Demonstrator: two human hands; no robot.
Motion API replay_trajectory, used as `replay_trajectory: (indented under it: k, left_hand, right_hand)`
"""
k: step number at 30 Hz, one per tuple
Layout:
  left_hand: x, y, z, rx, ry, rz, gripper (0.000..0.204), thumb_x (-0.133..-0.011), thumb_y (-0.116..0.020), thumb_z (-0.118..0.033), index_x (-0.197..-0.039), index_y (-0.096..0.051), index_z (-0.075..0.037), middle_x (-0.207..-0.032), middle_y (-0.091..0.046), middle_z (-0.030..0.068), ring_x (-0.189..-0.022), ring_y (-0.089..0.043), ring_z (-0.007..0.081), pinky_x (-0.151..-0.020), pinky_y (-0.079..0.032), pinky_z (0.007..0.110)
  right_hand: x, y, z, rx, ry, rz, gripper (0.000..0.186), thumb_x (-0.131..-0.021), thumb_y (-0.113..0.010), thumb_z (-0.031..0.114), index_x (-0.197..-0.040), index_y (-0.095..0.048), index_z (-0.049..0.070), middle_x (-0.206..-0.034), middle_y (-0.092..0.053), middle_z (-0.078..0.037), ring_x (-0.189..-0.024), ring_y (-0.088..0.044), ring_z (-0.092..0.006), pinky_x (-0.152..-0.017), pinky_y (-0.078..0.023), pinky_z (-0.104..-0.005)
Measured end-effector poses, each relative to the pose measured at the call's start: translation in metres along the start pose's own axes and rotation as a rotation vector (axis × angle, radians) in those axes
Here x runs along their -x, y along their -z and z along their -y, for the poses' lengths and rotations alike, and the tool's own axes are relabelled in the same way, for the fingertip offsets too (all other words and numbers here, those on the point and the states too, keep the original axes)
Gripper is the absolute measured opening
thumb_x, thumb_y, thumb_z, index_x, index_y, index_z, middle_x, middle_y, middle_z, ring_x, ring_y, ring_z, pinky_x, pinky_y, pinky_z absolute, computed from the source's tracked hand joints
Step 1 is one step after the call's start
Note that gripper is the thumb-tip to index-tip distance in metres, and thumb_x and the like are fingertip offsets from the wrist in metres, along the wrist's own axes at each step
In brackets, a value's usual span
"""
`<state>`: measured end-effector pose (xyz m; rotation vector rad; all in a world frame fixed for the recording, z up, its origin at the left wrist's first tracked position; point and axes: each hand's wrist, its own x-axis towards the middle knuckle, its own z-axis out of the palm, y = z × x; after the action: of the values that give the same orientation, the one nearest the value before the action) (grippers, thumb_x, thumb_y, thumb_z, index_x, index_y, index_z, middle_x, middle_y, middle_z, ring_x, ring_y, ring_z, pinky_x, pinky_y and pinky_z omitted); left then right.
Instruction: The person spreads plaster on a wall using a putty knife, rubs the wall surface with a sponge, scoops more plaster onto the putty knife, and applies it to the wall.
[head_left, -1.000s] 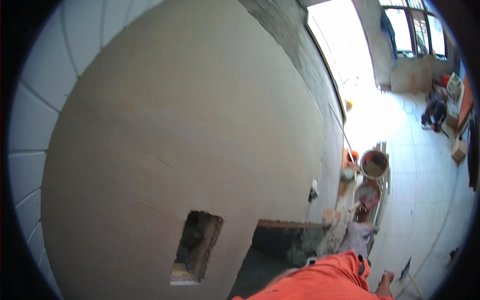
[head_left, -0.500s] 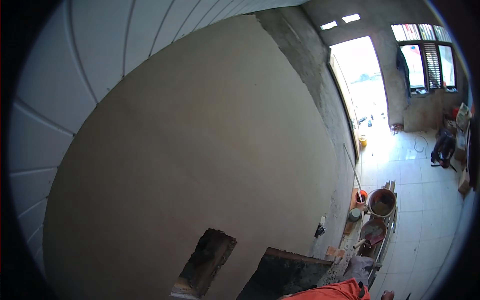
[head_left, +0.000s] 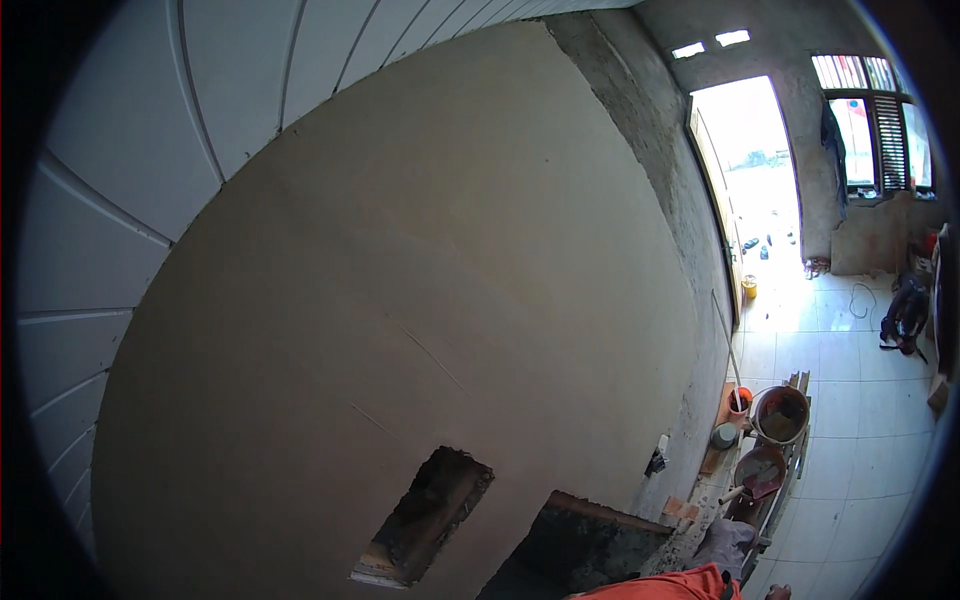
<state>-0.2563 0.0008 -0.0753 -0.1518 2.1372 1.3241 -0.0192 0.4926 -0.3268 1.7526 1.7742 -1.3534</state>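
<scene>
A small skin-coloured part of what looks like my right hand (head_left: 778,592) shows at the bottom edge, right of my orange shirt (head_left: 665,586). Its fingers are cut off and too small to read. My left hand is out of the picture. A broad plastered wall (head_left: 440,260) fills the middle, with two thin pale lines on its lower half. Low in it are a narrow rough-edged opening (head_left: 425,515) and a wider dark opening (head_left: 575,545). Beyond my grey-clothed leg (head_left: 725,545) stands a round basin (head_left: 760,466) of grey mix, with a light-handled tool in it.
A larger bucket (head_left: 781,412) stands on a plank bench (head_left: 803,440). Beside it are an orange pail (head_left: 740,399) with a long stick and a grey-green pail (head_left: 724,435). White panels (head_left: 90,240) line the upper left. A bright doorway (head_left: 750,170) opens beyond the tiled floor (head_left: 840,400).
The view has shifted, so the room sits farther right and slightly lower. Two thin pale lines now show on the plaster where none showed before. The hand part stays at the bottom edge.
</scene>
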Motion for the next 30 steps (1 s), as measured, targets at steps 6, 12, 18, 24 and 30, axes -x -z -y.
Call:
replay_trajectory:
  k: [6, 12, 18, 24, 30]
  left_hand:
    - [0.003, 0.005, -0.004, -0.005, 0.008, -0.007, 0.040, -0.095, -0.062, -0.018, -0.131, -0.055, -0.001, -0.093, -0.067, 0.0037, -0.074, -0.057, 0.0083, -0.066, -0.049, 0.024]
    - [0.019, -0.001, -0.005, 0.017, 0.018, 0.002, 0.040, -0.095, -0.062, -0.018, -0.131, -0.055, -0.001, -0.094, -0.067, 0.0037, -0.074, -0.057, 0.0083, -0.066, -0.049, 0.024]
    - [0.019, 0.013, 0.024, -0.088, 0.095, 0.052, 0.039, -0.096, -0.061, -0.018, -0.131, -0.055, -0.001, -0.094, -0.067, 0.0038, -0.074, -0.057, 0.0082, -0.066, -0.049, 0.024]
    - [0.028, 0.034, 0.054, -0.081, 0.210, 0.030, 0.039, -0.096, -0.061, -0.018, -0.131, -0.055, -0.001, -0.094, -0.067, 0.0038, -0.074, -0.057, 0.0082, -0.066, -0.049, 0.024]
    - [0.022, 0.028, 0.077, -0.082, 0.255, 0.072, 0.039, -0.096, -0.061, -0.017, -0.131, -0.055, -0.001, -0.095, -0.067, 0.0038, -0.074, -0.057, 0.0082, -0.066, -0.049, 0.024]
  right_hand:
    - [-0.063, -0.020, -0.017, -0.041, -0.063, 0.127, 0.062, -0.083, -0.074, 0.040, -0.135, -0.053, 0.015, -0.124, -0.060, -0.018, -0.107, -0.059, -0.0371, -0.078, -0.052, -0.0403]
    - [-0.106, -0.032, -0.041, 0.346, 0.172, -0.109, 0.053, -0.091, -0.052, 0.045, -0.129, -0.059, 0.009, -0.124, -0.062, -0.015, -0.121, -0.053, -0.0322, -0.103, -0.039, -0.0401]
    - [-0.012, -0.043, -0.015, 0.499, 0.132, 0.056, 0.052, -0.088, -0.057, 0.041, -0.123, -0.060, 0.004, -0.122, -0.062, -0.019, -0.120, -0.054, -0.0336, -0.100, -0.042, -0.0447]
    - [0.075, -0.027, -0.014, 0.259, -0.304, -0.139, 0.055, -0.087, -0.063, 0.036, -0.131, -0.054, 0.005, -0.132, -0.056, -0.017, -0.121, -0.055, -0.0342, -0.100, -0.047, -0.0398]
    - [0.130, 0.012, -0.059, 0.066, -0.456, -0.193, 0.062, -0.085, -0.062, 0.036, -0.138, -0.049, 0.008, -0.139, -0.052, -0.016, -0.125, -0.053, -0.0316, -0.103, -0.045, -0.0374]
